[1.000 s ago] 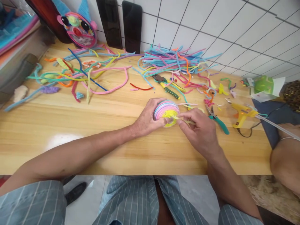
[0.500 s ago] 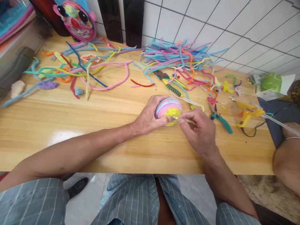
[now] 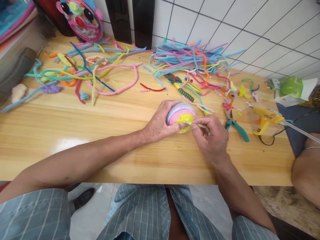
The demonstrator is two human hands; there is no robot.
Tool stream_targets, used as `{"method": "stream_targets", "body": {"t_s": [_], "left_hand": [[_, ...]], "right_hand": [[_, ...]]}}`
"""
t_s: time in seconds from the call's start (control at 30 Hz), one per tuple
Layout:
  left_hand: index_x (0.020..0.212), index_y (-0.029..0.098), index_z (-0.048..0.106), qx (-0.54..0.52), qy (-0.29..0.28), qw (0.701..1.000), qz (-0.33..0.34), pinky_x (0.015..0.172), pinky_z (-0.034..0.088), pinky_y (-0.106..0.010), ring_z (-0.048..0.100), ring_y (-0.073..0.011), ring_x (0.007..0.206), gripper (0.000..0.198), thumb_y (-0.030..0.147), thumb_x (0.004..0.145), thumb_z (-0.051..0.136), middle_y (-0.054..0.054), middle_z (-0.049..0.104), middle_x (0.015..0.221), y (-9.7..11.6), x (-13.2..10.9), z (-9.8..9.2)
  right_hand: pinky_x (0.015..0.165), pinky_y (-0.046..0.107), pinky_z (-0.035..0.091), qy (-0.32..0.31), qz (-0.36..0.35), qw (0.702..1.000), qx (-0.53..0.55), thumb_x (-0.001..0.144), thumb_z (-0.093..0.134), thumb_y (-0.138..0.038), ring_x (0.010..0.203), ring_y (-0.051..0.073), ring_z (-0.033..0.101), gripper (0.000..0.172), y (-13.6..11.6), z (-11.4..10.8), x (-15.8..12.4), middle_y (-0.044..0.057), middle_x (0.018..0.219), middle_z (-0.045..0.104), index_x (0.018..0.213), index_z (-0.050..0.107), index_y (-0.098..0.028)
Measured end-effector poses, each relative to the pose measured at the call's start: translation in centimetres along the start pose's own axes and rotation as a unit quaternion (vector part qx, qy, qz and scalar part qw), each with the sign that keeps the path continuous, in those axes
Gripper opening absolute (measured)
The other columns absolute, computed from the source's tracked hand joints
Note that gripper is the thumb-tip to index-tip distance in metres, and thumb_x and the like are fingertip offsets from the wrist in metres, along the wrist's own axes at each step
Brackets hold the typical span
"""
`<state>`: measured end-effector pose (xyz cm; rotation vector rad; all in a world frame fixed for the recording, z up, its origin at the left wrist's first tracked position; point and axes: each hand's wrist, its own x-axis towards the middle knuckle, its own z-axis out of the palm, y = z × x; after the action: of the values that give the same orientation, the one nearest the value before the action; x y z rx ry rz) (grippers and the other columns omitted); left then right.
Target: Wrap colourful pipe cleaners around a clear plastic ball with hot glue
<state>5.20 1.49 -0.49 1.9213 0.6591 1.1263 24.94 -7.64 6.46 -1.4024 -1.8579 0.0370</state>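
My left hand [image 3: 158, 122] wraps round a ball of coiled pipe cleaners [image 3: 180, 114], striped pink, blue and yellow, and steadies it on the wooden table [image 3: 75, 133]. Right beside it, my right hand [image 3: 211, 136] pinches the loose end of a yellow pipe cleaner [image 3: 203, 126] against the ball's yellow front. Both hands are closed, fingertips nearly touching each other.
A heap of coloured pipe cleaners [image 3: 185, 60] lies behind the ball, more loose ones [image 3: 82, 73] to the left. Teal pliers [image 3: 236, 126], a yellow glue gun [image 3: 265, 119] and yellow-handled cutters [image 3: 181, 88] lie nearby. A pipe-cleaner face [image 3: 80, 16] leans at the back. Another person's arm [image 3: 305, 166] is at the right.
My right hand has drawn in closer to the ball with the yellow strand; the view has tilted slightly downward. The left hand keeps its hold.
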Motion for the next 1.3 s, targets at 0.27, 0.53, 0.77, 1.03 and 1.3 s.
{"method": "stream_targets", "body": {"t_s": [0.27, 0.53, 0.77, 1.03, 1.3], "left_hand": [[0.152, 0.024, 0.054, -0.002, 0.000, 1.000, 0.010, 0.121, 0.055, -0.051, 0.065, -0.0325, 0.139, 0.078, 0.075, 0.096, 0.074, -0.015, 0.066, 0.148, -0.1, 0.0, 0.0], [0.152, 0.024, 0.055, -0.003, -0.009, 1.000, 0.019, 0.121, 0.054, -0.052, 0.064, -0.0330, 0.140, 0.078, 0.077, 0.097, 0.072, -0.015, 0.067, 0.148, -0.1, 0.2, -0.2], [0.152, 0.024, 0.055, -0.006, -0.021, 1.000, 0.006, 0.122, 0.054, -0.052, 0.063, -0.0330, 0.141, 0.077, 0.071, 0.095, 0.077, -0.015, 0.065, 0.150, 0.1, 0.3, -0.4], [0.149, 0.024, 0.056, -0.017, -0.019, 1.000, -0.001, 0.122, 0.054, -0.053, 0.064, -0.0329, 0.141, 0.072, 0.072, 0.098, 0.072, -0.015, 0.066, 0.148, 0.3, 0.4, -0.5], [0.148, 0.023, 0.057, -0.015, -0.025, 0.999, -0.034, 0.121, 0.055, -0.050, 0.065, -0.0325, 0.138, 0.074, 0.068, 0.093, 0.079, -0.015, 0.066, 0.147, 0.8, 0.6, -0.6]], "right_hand": [[0.054, 0.027, 0.051, 0.004, -0.044, 0.999, -0.013, 0.100, 0.071, -0.014, 0.074, 0.015, 0.069, 0.013, 0.2, 0.2, 0.0, 0.000, 0.087, 0.074, 0.099, 0.070, -0.026], [0.054, 0.029, 0.049, 0.007, -0.062, 0.998, -0.015, 0.099, 0.071, -0.013, 0.072, 0.016, 0.067, 0.016, 0.4, 0.1, 0.2, 0.001, 0.093, 0.078, 0.103, 0.073, -0.028], [0.057, 0.029, 0.048, 0.015, -0.091, 0.996, -0.007, 0.096, 0.071, -0.006, 0.073, 0.015, 0.068, 0.024, 0.7, 0.3, 0.4, 0.000, 0.094, 0.077, 0.105, 0.071, -0.028], [0.058, 0.029, 0.049, 0.021, -0.094, 0.995, 0.005, 0.097, 0.071, -0.008, 0.077, 0.017, 0.070, 0.023, 0.9, 0.5, 0.2, 0.001, 0.095, 0.078, 0.107, 0.073, -0.028], [0.060, 0.029, 0.051, 0.028, -0.095, 0.995, 0.011, 0.097, 0.072, -0.007, 0.081, 0.018, 0.071, 0.024, 1.0, 0.6, 0.0, 0.001, 0.095, 0.078, 0.106, 0.074, -0.028]]}}
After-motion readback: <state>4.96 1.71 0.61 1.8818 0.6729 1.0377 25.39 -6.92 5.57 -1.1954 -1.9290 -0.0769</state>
